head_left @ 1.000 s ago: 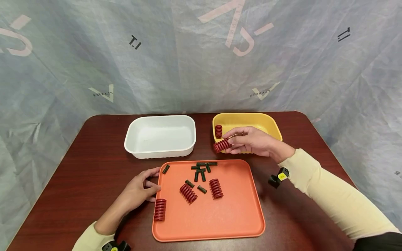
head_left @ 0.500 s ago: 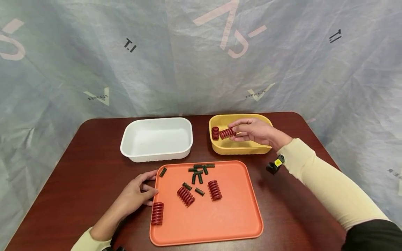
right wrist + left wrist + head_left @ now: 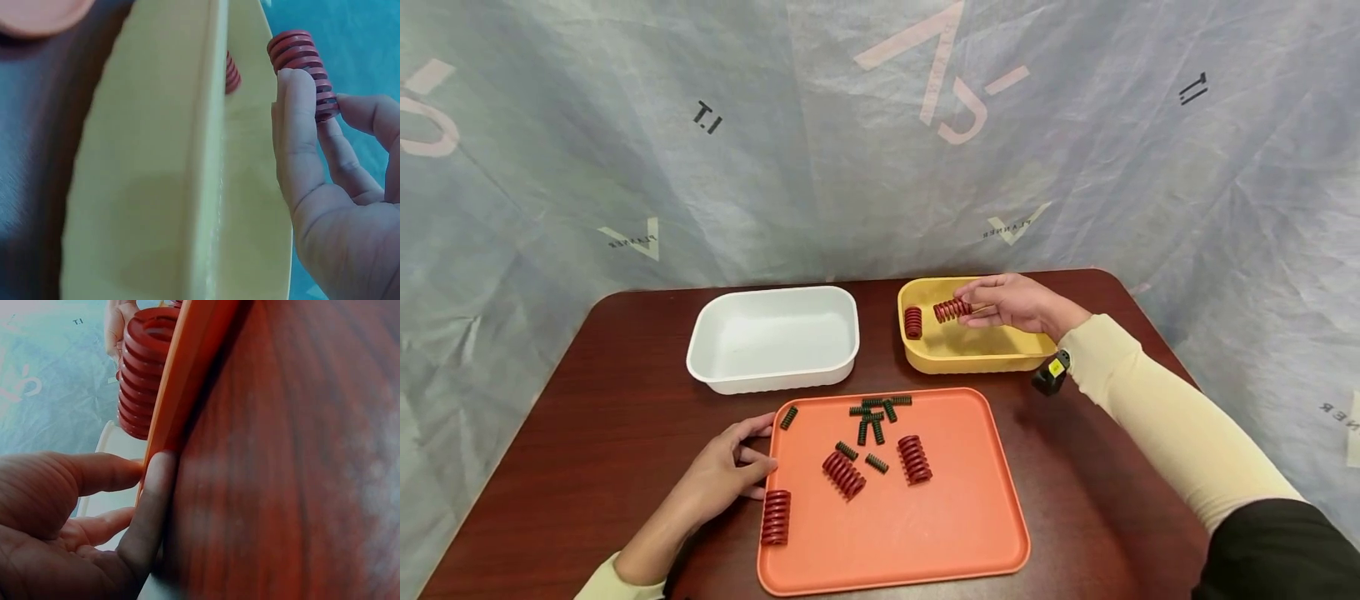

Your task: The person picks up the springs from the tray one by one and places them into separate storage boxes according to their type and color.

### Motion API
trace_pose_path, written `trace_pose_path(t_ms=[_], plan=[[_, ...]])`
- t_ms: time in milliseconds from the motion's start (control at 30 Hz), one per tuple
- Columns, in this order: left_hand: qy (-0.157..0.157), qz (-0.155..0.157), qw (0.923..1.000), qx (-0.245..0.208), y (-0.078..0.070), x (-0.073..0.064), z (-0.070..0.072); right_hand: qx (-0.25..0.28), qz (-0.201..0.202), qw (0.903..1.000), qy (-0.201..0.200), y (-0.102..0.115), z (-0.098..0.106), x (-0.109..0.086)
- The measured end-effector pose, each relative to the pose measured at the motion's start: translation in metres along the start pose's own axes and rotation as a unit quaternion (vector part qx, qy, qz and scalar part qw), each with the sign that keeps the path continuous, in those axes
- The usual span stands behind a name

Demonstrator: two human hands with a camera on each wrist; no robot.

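Note:
My right hand (image 3: 1018, 302) pinches a red coil spring (image 3: 952, 311) between thumb and fingertips, over the yellow bin (image 3: 977, 365). In the right wrist view this spring (image 3: 301, 59) tilts, its near end at the fingertips. A second red spring (image 3: 913, 322) stands inside the bin at its left end. My left hand (image 3: 718, 471) grips the left edge of the orange tray (image 3: 955, 533); the left wrist view shows thumb and fingers at the rim (image 3: 165, 419). Three red springs lie on the tray, one red spring (image 3: 776, 518) against its left rim near that hand.
Several small dark green springs (image 3: 876, 463) lie on the tray, mostly clustered near its far edge. A white bin (image 3: 775, 379) stands at the back left, beside the yellow one. Behind the brown table (image 3: 610, 400) hangs a grey printed sheet (image 3: 760, 167).
My right hand has carried the red spring from the yellow bin's front left rim back and to the right, over its inside. My left hand has stayed at the tray edge.

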State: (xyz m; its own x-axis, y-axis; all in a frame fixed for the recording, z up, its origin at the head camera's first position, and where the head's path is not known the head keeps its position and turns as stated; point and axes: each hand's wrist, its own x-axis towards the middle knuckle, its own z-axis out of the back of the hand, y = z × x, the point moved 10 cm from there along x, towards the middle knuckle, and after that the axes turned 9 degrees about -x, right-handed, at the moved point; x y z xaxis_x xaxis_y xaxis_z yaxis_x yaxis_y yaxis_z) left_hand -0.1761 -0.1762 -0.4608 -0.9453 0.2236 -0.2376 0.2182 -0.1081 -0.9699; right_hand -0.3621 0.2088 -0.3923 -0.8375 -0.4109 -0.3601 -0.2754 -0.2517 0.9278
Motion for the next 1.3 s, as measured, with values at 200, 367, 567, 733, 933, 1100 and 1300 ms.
trace_pose_path(t_ms=[200,367,567,733,933,1100,1300], plan=[[-0.002,0.0,1.0,0.002,-0.001,0.0,0.0,-0.043,-0.035,0.9983,0.018,-0.001,0.009,0.012],[-0.002,-0.001,1.0,0.002,-0.001,-0.001,0.0,-0.06,-0.056,0.9962,0.028,-0.002,0.012,0.022],[0.0,-0.006,1.0,0.0,-0.001,-0.001,0.0,-0.098,-0.075,0.9918,0.032,-0.007,0.012,0.031],[-0.003,-0.006,1.0,-0.001,0.0,0.0,0.001,-0.112,-0.095,0.9885,0.036,-0.014,0.009,0.036],[0.003,-0.008,1.0,-0.001,0.001,-0.002,0.001,-0.117,-0.108,0.9859,0.05,-0.018,0.003,0.039],[0.001,-0.005,1.0,-0.001,0.002,-0.002,0.001,-0.117,-0.121,0.9845,0.05,-0.02,0.0,0.04],[-0.006,-0.001,1.0,-0.002,0.002,0.001,0.003,-0.102,-0.132,0.9854,0.031,-0.023,0.003,0.042]])
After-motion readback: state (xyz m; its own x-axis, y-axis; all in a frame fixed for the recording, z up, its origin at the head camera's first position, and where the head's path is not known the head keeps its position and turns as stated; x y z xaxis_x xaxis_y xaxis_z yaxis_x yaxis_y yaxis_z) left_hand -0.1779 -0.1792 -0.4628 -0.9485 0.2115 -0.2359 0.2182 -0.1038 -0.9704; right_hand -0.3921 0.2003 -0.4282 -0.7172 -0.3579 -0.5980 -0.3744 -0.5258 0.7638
